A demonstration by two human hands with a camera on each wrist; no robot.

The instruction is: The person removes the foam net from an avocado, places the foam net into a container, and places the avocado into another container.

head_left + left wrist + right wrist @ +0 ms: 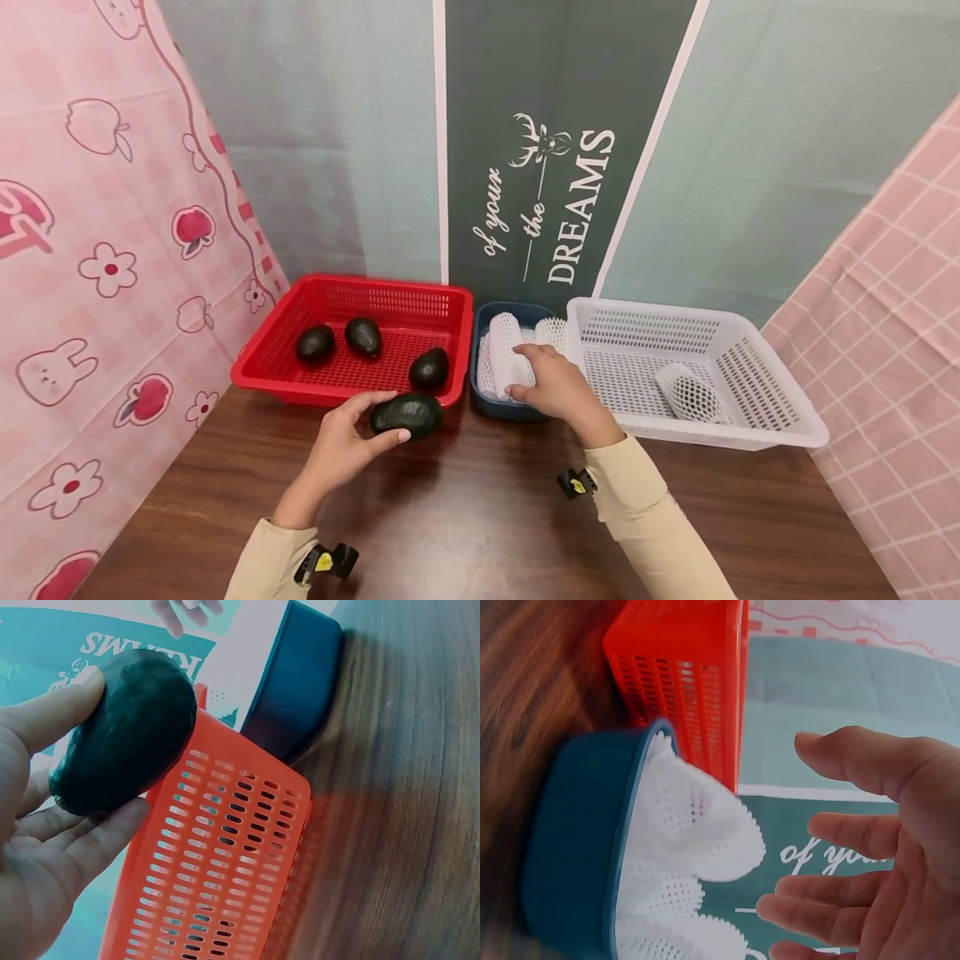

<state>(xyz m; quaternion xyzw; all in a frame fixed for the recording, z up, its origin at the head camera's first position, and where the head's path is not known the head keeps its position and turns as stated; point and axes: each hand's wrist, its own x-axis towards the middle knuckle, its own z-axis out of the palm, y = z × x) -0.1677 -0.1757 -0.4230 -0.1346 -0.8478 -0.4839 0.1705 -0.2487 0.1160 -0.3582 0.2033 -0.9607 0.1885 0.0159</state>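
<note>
My left hand (pixel 347 444) grips a dark green avocado (pixel 407 415), thumb on one side and fingers on the other, at the front edge of the red basket (pixel 300 390). In the left wrist view the same avocado (pixel 127 731) hangs over the basket's slotted wall. My right hand (pixel 555 382) reaches over the blue bin (pixel 501 408), thumb and fingers spread apart. White foam net sleeves (pixel 504 354) fill that bin. From the right wrist view, the right hand (pixel 877 862) holds nothing, and a foam sleeve (pixel 697 817) sticks up beyond the rim facing the fingertips.
Inside the red basket lie three more avocados (pixel 363 337). A white basket (pixel 637 427) stands on the right with one net-wrapped avocado (pixel 692 395) in it. The containers sit in a row on a wooden table (pixel 480 517), with a printed cloth (pixel 337 142) behind them.
</note>
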